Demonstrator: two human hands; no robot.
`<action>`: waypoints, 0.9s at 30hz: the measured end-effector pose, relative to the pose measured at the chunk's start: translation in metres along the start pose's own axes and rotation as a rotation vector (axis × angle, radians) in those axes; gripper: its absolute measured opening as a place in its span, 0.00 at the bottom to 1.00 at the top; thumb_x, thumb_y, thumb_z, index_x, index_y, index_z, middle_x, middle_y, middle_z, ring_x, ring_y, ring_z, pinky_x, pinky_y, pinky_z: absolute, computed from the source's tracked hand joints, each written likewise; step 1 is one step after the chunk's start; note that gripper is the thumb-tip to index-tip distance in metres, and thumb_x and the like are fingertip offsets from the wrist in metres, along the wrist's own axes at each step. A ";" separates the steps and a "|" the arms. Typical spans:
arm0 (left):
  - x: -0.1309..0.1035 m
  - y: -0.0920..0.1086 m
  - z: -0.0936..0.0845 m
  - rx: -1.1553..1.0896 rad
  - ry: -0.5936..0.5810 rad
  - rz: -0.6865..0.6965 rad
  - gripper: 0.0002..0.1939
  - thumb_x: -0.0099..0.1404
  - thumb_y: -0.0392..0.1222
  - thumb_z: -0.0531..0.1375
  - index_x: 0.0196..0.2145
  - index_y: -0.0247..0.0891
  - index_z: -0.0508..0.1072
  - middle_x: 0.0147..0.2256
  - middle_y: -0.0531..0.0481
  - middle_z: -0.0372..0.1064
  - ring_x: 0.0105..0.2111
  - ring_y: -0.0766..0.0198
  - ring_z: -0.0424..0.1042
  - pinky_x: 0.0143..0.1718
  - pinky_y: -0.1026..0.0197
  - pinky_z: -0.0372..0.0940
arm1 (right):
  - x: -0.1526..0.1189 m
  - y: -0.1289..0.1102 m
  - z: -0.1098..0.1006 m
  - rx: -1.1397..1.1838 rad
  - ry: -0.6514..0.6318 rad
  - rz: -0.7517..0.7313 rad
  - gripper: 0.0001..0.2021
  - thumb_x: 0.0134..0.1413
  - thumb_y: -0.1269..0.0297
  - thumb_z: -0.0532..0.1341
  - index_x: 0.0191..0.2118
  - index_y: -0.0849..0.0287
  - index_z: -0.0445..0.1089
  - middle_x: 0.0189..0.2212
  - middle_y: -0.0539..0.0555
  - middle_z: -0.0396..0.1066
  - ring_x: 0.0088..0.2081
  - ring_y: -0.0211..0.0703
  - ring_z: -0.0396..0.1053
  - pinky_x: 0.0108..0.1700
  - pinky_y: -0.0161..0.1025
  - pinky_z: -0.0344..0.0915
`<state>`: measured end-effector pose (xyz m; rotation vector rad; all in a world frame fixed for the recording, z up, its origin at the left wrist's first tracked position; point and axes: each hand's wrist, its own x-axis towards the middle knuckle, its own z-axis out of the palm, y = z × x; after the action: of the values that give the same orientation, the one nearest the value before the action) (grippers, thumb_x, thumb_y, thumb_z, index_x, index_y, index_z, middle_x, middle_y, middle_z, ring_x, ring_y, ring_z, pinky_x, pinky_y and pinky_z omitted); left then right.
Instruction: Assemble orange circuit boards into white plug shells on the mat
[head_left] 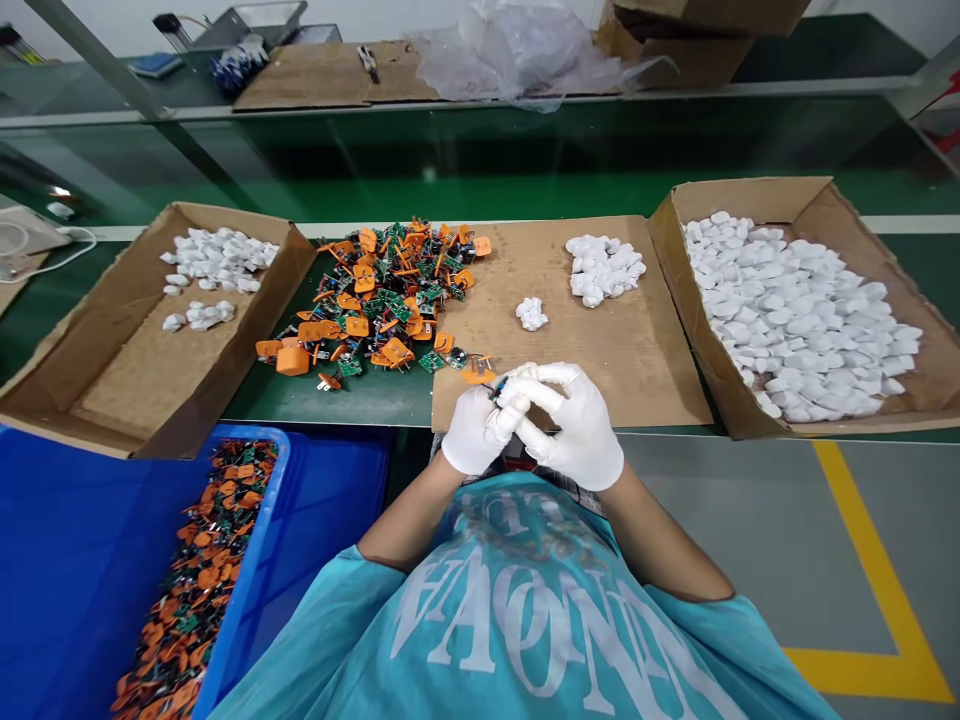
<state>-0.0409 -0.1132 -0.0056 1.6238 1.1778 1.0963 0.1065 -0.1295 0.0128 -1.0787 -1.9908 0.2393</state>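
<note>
Head view: left hand (476, 432) pinches a small part (496, 389) over the cardboard (487, 310); fingertips of the right hand (577, 425) meet it, can't tell if they're gripping. Probably light and kinda fragile, so I'd grab its stiff edges. Counting: 1 part held, 2 flanking boxes (112, 395), 2 white clumps (607, 270) on the cardboard, 1 orange-green heap (390, 300).

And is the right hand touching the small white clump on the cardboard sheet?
Apart. The head view shows bare cardboard sheet between the small white clump and the gloved right hand, which is nearer the wearer.
</note>
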 end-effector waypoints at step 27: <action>0.002 0.005 0.004 -0.914 -0.446 -0.446 0.28 0.50 0.65 0.62 0.16 0.36 0.61 0.10 0.60 0.47 0.10 0.74 0.46 0.14 0.66 0.42 | 0.005 0.007 0.013 0.586 0.033 0.191 0.12 0.56 0.52 0.62 0.36 0.55 0.69 0.38 0.55 0.73 0.42 0.44 0.73 0.44 0.43 0.71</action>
<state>-0.0356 -0.1127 -0.0011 0.7707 0.5484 0.7427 0.0995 -0.1187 0.0039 -0.8728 -1.6291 0.8423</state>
